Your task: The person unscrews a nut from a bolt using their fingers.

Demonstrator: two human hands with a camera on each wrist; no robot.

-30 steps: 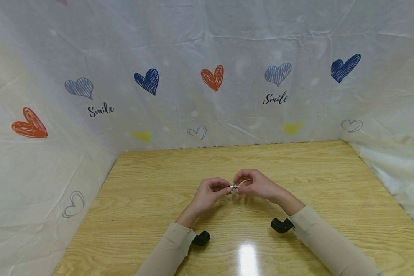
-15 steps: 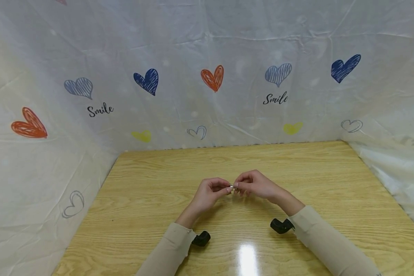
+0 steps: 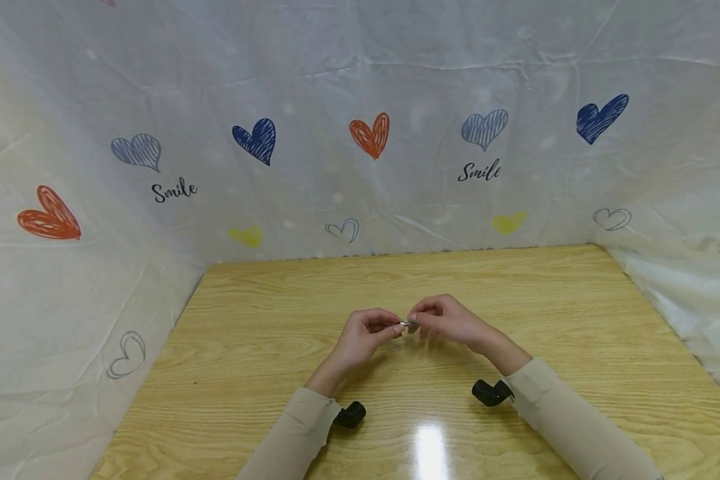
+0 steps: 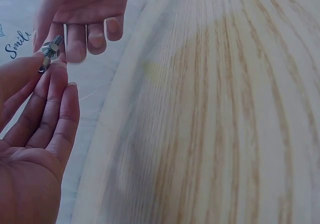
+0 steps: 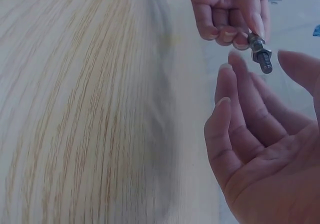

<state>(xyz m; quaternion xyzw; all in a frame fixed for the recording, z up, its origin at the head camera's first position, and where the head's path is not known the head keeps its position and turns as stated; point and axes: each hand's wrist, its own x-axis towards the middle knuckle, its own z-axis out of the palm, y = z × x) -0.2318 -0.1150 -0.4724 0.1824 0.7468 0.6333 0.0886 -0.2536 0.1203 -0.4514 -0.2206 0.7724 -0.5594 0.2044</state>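
Observation:
My left hand (image 3: pixel 360 339) pinches one end of a small metal bolt (image 5: pixel 266 67) between thumb and fingertips. A hex nut (image 5: pixel 261 54) sits on the bolt's shaft, and threads show beyond it. Around that free end, my right hand (image 3: pixel 453 325) holds its thumb and fingers spread. In the right wrist view, the right thumb (image 5: pixel 295 64) and fingertips lie on either side of the nut, with gaps showing. The left wrist view shows the nut (image 4: pixel 51 49) and the threaded end pointing toward the right hand. The left fingers hide the bolt's other end.
Both hands are above a wood-grain table (image 3: pixel 264 347). A pale sheet (image 3: pixel 312 180) printed with hearts hangs behind the table and along its sides. Black devices (image 3: pixel 351 415) sit at both wrists, by the beige sleeves (image 3: pixel 300 427).
Half a second ago the right thumb and fingers covered the bolt's free end; now they are spread and that end shows. The left hand has stayed in place with the bolt.

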